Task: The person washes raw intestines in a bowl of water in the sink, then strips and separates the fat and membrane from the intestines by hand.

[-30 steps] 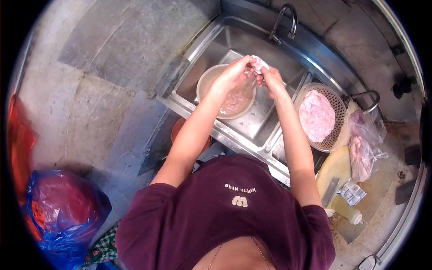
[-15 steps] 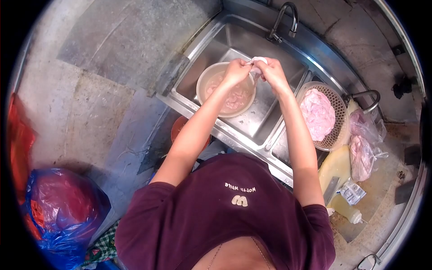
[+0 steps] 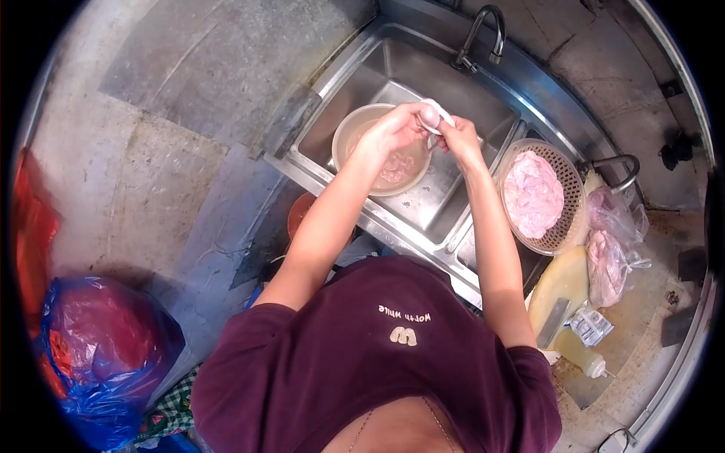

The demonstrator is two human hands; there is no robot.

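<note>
Above the sink, my left hand (image 3: 402, 128) grips a whitish, slippery-looking piece of raw meat (image 3: 438, 112), stretched over its thumb and fingertips. My right hand (image 3: 460, 141) pinches the other end of that piece. A thin part hangs below the fingers; the exact cut is hard to make out. Under both hands, partly covered by the left one, a pale round bowl (image 3: 340, 143) stands in the large basin. Cloudy water and pink raw meat pieces (image 3: 398, 167) fill it.
A colander (image 3: 572, 181) with a pile of pale pink meat (image 3: 534, 195) sits over the smaller basin. Beyond it are bagged meat (image 3: 606, 268), a yellowish board (image 3: 563, 291), a knife (image 3: 554, 321) and a squeeze bottle (image 3: 583, 356). The faucet (image 3: 495, 34) arches behind the sink.
My left hand has turned so its thumb and palm side show more, with the piece pulled over it. The right hand has shifted slightly down and right, still pinching.
</note>
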